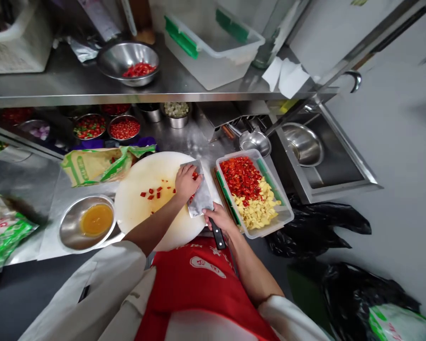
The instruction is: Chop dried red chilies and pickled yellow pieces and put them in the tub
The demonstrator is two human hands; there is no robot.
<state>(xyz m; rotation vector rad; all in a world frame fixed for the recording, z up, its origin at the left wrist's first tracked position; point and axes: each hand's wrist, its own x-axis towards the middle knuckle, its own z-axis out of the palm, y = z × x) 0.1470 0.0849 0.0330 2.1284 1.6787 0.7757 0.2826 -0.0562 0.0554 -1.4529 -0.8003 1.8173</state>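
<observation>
A cleaver [203, 199] lies with its broad blade flat over the right side of a round white cutting board [138, 189]. My right hand [220, 219] is wrapped around its black handle. Over the blade's upper part, my left hand [187, 182] is curled onto red pepper pieces [195, 175], its fingers partly hiding them. More diced red pepper [158, 194] is scattered across the middle of the board. Right of the blade stands a clear plastic container [286, 215] with chopped red chili [240, 177] and pale yellow chopped pieces [259, 208] that look like ginger or garlic.
A metal bowl of yellow-brown liquid [66, 225] and an opened green-and-white bag [88, 166] flank the board. Behind are small bowls of chopped ingredients [124, 128] beneath a steel shelf [184, 97]. A sink [341, 175] and black plastic bags [315, 227] are on the right.
</observation>
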